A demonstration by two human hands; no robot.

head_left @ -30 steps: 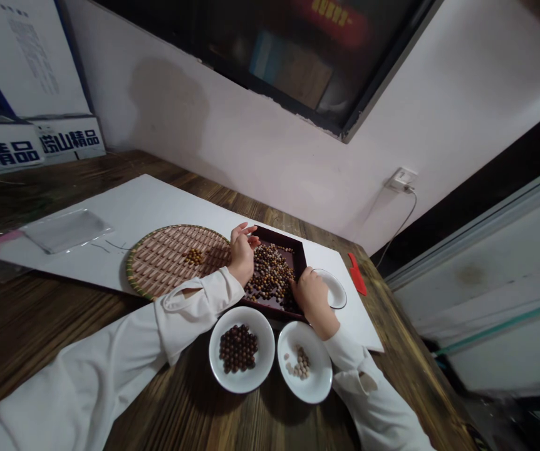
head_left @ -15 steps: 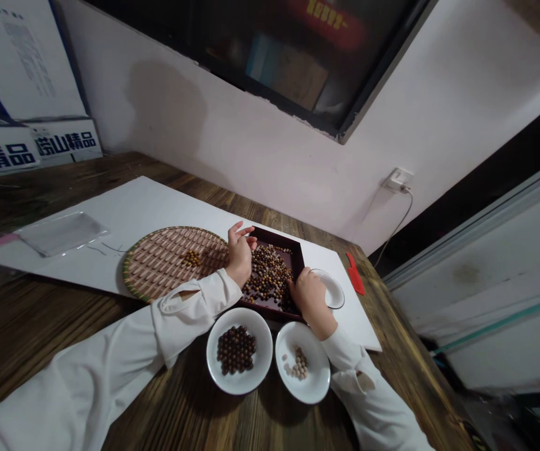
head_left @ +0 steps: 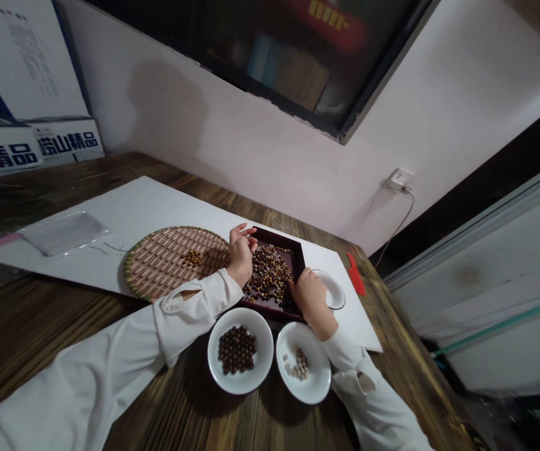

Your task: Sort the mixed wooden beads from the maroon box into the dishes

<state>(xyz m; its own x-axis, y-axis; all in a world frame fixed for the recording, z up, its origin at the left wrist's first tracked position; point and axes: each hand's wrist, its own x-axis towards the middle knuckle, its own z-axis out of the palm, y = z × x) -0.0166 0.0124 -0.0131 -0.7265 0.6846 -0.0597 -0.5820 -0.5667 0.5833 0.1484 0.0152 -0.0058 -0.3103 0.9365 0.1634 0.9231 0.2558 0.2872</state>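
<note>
A dark red tray (head_left: 275, 237) holds a heap of mixed brown, yellow and pale beads (head_left: 270, 272). My left hand (head_left: 240, 255) rests at the tray's left side, its fingers loosely stretched and apart, with nothing seen in them. Over the tray's right wall lies my right hand (head_left: 311, 295), closed on that wall with the thumb side inward; its other fingertips are hidden. In front of the tray are two white bowls: the left bowl (head_left: 265, 369) has dark brown beads (head_left: 237, 349), the right bowl (head_left: 314, 391) has a few pale beads (head_left: 301, 364).
A round woven tray (head_left: 155, 260) with some yellow-brown beads (head_left: 193, 257) lies left of my left hand. Another white bowl (head_left: 334, 292) sits behind my right hand. A red knife-shaped object (head_left: 356, 275) is at the right. A white board (head_left: 129, 200) lies under them on the wooden table (head_left: 176, 413).
Both hands keep their places at the tray. The whole view has shifted very slightly; no bead visibly moves.
</note>
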